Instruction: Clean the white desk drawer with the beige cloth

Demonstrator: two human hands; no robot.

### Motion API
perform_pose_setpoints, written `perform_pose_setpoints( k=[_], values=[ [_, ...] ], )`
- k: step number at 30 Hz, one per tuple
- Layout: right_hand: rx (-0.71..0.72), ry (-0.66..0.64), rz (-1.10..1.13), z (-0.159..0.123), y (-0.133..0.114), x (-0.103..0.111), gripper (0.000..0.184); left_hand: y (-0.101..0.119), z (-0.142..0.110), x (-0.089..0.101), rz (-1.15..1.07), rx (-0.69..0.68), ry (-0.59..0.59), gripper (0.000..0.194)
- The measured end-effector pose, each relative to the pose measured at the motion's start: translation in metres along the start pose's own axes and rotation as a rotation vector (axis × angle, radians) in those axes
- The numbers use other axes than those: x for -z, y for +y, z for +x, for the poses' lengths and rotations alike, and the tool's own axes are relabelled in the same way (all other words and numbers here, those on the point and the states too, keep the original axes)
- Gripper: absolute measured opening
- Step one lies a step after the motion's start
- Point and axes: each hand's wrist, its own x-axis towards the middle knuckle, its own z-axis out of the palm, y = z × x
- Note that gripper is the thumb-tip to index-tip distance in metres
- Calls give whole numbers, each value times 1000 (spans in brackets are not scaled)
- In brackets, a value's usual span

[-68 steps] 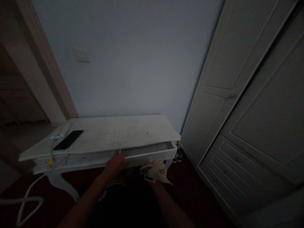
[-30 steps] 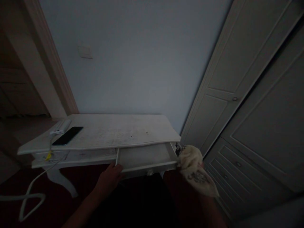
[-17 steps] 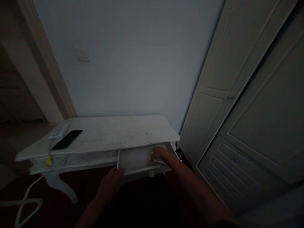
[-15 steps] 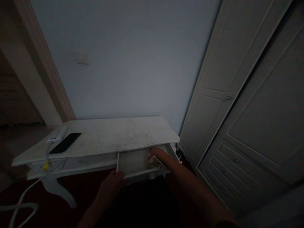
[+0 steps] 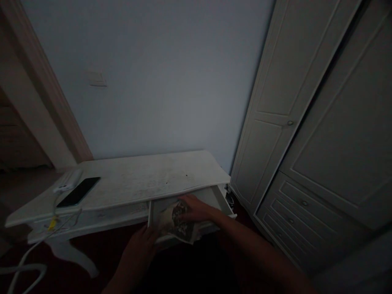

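My R hand (image 5: 190,210) grips cloth (image 5: 181,222) in drawer (image 5: 211,197); L hand (image 5: 145,241) at its front L corner, grip unclear.

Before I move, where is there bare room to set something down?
The tabletop right of the phone, bar two dark specks, and the drawer's right end, behind the right forearm. Crowded: the tabletop's left end, with white box and phone, and the drawer's left, under cloth and right hand.

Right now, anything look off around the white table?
Yes: greyish scuffs and two small dark marks on the tabletop; wear or dirt, can't tell which. The white cable hangs in a loose loop below the left end. No spill visible.
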Motion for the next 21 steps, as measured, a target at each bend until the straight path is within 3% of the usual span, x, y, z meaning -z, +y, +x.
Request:
perform_pose_setpoints(
  k=[2,4,7,10,12,17,21],
  values=[
    [-85,65,-50,-40,9,15,68,2,5,7,-22,-41,149,38],
    [-192,40,-170,-79,16,19,63,5,20,15,-77,-102,195,42],
    [-216,14,-359,-116,23,9,61,13,58,25,-162,-184,-16,53],
    [-225,78,-494,-120,29,-8,56,24,102,25,-170,-215,-302,81],
    [-216,93,-547,-113,33,-16,52,32,126,19,-143,-254,-348,88],
    [-88,261,-609,-108,42,-36,58,48,168,0,-132,-394,-233,95],
    [13,474,-629,-125,42,-55,59,56,186,-8,-285,-302,-161,84]
  ],
)
